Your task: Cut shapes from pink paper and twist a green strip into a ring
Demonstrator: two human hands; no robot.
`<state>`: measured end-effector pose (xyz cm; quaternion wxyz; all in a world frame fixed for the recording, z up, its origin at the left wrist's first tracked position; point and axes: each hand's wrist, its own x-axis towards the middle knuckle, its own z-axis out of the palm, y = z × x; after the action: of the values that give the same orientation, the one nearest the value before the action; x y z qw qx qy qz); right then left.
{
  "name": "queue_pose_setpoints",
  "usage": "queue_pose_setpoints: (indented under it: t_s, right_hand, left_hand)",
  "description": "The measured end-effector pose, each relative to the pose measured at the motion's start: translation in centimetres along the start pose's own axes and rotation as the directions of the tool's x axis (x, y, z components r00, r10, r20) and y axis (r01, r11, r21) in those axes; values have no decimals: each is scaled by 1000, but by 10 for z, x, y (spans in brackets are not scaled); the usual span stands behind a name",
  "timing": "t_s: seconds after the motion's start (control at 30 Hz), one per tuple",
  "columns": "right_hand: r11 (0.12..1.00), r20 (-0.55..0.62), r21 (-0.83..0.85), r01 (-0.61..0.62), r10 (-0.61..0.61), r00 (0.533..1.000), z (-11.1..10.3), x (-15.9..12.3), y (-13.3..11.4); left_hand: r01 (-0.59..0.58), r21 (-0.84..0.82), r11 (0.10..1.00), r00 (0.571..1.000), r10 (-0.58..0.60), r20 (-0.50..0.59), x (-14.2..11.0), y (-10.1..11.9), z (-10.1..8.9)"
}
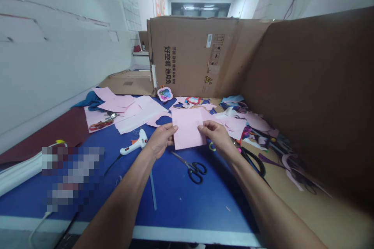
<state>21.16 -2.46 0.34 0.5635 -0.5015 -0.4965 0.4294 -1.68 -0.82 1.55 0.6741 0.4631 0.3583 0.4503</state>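
Note:
A pink sheet, roughly square, is held up above the blue table between both hands. My left hand pinches its left edge, thumb on the near face. On the opposite edge, my right hand grips the sheet the same way. Below the sheet lie scissors with black handles, their blades partly spread. A white glue gun rests left of my left hand, its cord running toward the near edge. The fingers behind the sheet are hidden.
Pink and white sheets spread across the back left. Scraps and a purple strip clutter the right side beside a large cardboard panel. Another cardboard box stands at the back. A white lamp-like bar lies left, near a blurred patch.

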Motion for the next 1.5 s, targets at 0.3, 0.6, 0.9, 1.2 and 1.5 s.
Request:
queue_pose_setpoints:
  t_s: [0.3,0.6,0.9,1.2,1.5]
  right_hand:
    - [999,15,47,-16,15,1000,1,1,7]
    - [992,3,-102,77,-77,997,3,-1,8]
    - [994,3,-93,59,-59,998,6,-1,12]
    - [999,2,-23,37,-37,999,3,-4,14]
    - [997,-63,-11,77,-78,995,-4,-5,9]
  left_hand:
    - [-33,150,988,994,48,-95,4,-6,0]
    - [-53,129,990,982,75,-171,6,-8,1]
    - [-96,153,983,962,132,-240,7,-6,-3]
    - [-108,127,986,943,142,-300,7,-6,0]
    - [-31,113,993,972,56,-229,-2,4,5]
